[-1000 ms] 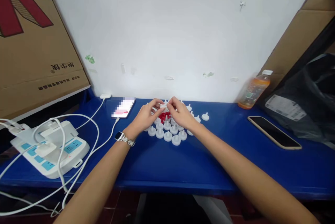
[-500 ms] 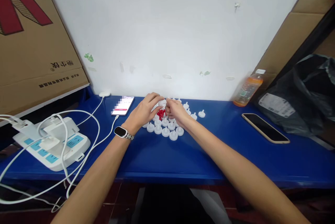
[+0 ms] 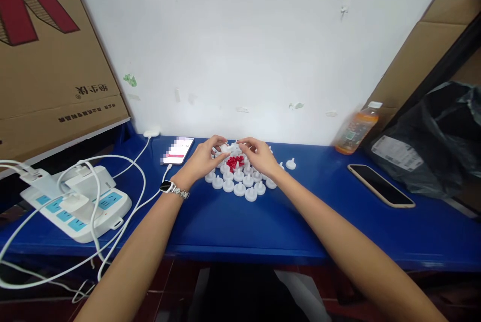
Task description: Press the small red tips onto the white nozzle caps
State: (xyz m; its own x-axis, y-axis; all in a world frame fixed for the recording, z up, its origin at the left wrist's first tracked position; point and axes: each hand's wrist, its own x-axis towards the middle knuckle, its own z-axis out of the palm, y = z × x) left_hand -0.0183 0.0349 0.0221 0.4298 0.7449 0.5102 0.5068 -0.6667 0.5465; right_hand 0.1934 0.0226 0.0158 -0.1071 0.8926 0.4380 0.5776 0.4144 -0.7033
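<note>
My left hand (image 3: 202,160) is closed on a white nozzle cap (image 3: 225,148), a round disc with a thin spout, held above the far part of a pile. Close by on its right, the fingertips of my right hand (image 3: 262,157) are pinched together near white plastic; what they grip is too small to make out. Below and between both hands lies a heap of small red tips (image 3: 235,163). Several more white nozzle caps (image 3: 239,189) stand spout-up around the red heap, partly hidden by my hands. One single cap (image 3: 290,163) sits apart on the right.
On the blue table (image 3: 225,226), a power strip (image 3: 80,211) with looped white cables stands left, beside a charging phone (image 3: 178,151). To the right are another phone (image 3: 381,185), an orange drink bottle (image 3: 356,129) and a dark plastic bag (image 3: 424,136). A white wall (image 3: 240,51) rises behind.
My right hand has gone from a fist over the pile to a fingertip pinch slightly farther back. My left hand has shifted a little left, and the cap in it now shows.
</note>
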